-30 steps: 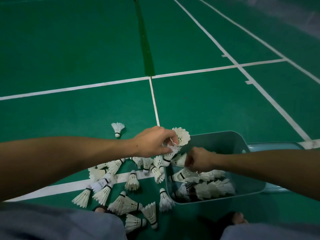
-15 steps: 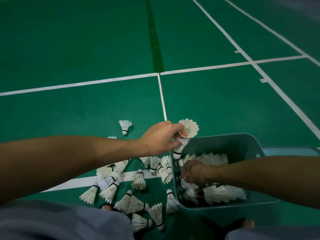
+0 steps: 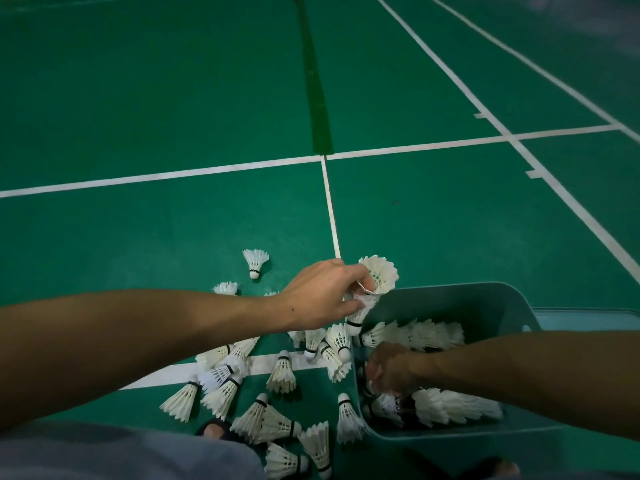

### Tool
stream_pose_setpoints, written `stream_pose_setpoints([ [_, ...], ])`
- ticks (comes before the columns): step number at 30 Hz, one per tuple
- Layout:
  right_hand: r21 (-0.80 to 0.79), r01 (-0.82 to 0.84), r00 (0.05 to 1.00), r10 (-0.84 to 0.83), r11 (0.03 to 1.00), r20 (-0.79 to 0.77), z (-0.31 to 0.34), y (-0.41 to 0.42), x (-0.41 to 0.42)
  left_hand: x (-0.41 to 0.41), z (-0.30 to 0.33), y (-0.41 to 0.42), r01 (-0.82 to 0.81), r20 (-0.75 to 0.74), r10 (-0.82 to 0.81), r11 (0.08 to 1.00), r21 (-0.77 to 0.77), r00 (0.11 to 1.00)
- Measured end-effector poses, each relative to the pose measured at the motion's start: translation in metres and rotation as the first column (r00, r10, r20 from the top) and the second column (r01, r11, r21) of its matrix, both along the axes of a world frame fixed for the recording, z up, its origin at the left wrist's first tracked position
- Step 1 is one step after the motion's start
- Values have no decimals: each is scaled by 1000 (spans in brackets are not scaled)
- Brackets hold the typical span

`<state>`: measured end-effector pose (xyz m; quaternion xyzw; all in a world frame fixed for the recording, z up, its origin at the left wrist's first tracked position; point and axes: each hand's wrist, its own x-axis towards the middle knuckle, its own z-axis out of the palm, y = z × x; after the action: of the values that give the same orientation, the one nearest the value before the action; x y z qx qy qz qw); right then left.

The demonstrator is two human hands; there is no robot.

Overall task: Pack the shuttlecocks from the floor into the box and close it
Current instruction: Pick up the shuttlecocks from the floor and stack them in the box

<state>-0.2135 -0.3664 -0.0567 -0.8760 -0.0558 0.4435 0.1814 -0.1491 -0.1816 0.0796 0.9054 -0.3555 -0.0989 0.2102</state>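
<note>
A teal plastic box stands on the green court floor at the lower right, with rows of white shuttlecocks lying inside. My left hand holds a small stack of shuttlecocks over the box's near-left corner. My right hand reaches down inside the box, its fingers on the shuttlecocks at the bottom; whether it grips one is unclear. Several loose shuttlecocks lie scattered on the floor left of the box, and one stands apart farther out.
The box's pale lid lies behind the box at the right. White court lines cross the floor. My knees in grey shorts and my sandalled feet sit at the bottom edge among the shuttlecocks.
My right hand has sunk deeper into the box toward its near side. My left hand with the stack stays over the box's corner.
</note>
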Motion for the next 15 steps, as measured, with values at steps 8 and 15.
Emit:
stream_pose_setpoints([
  [8, 169, 146, 987, -132, 975, -90, 3, -14, 2, -1, 1, 2, 21, -42, -19, 999, 28, 999],
  [15, 125, -12, 995, 0, 992, 98, 56, -49, 18, -2, 1, 0, 42, -72, -40, 998, 36, 997],
])
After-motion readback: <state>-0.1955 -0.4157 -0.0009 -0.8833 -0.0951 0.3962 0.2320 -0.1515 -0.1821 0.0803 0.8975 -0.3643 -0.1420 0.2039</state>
